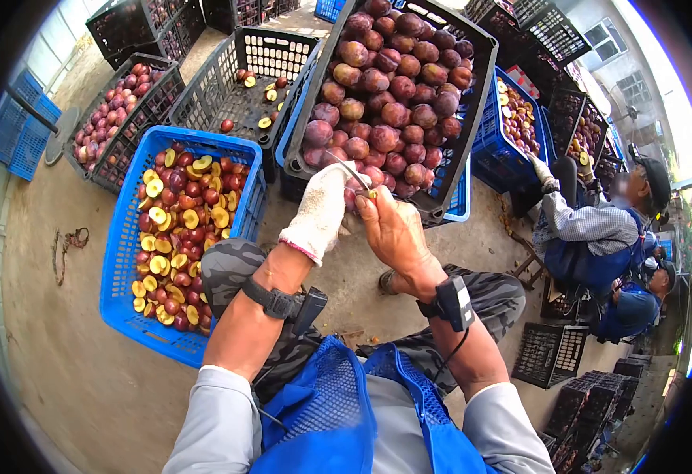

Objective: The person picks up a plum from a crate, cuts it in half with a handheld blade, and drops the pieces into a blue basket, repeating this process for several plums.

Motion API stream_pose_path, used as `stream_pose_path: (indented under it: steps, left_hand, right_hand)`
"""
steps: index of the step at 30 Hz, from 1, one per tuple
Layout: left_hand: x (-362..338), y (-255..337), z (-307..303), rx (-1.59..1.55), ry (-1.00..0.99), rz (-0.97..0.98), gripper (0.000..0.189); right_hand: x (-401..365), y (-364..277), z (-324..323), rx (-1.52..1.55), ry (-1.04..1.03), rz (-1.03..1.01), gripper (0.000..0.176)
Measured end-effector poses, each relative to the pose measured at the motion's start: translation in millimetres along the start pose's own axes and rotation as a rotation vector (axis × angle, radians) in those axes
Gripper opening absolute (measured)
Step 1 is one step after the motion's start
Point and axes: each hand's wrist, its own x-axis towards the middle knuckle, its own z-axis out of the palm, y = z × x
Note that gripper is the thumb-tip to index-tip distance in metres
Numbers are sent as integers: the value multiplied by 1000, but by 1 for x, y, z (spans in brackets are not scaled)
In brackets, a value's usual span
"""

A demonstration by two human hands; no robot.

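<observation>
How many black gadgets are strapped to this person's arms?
2: the left gadget, strapped just behind the gloved left hand; the right gadget, strapped just behind the bare right hand. The pale sleeves could hide others higher up.

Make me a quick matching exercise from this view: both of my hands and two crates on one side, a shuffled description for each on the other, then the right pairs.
Things:
1. Left hand
2. Black crate straight ahead
3. Right hand
4. Large blue crate at near left

Descriptions:
A. Bare, holding a knife
B. Filled with halved fruit, much of its yellow flesh showing
C. Covered by a whitish glove
D. Heaped with whole purple-red fruit

Pairs: 1-C, 2-D, 3-A, 4-B
</observation>
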Motion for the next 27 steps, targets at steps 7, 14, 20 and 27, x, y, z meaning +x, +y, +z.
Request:
stream_pose_path:
  steps: [7, 14, 20, 27]
  left_hand:
    - [-13, 21, 19, -136, -109, -305, 40]
    - [-14, 8, 20, -256, 65, -338, 48]
    - [-8, 22, 11, -387, -75, -296, 73]
    - [-13, 18, 10, -281, 57, -258, 82]
  right_hand:
    - [0, -14, -32, 682, -339, 448, 22]
    - [15, 21, -55, -512, 231, -178, 25]
    - [-24, -9, -47, 405, -137, 372, 30]
    - [-30, -18, -24, 283, -252, 209, 28]
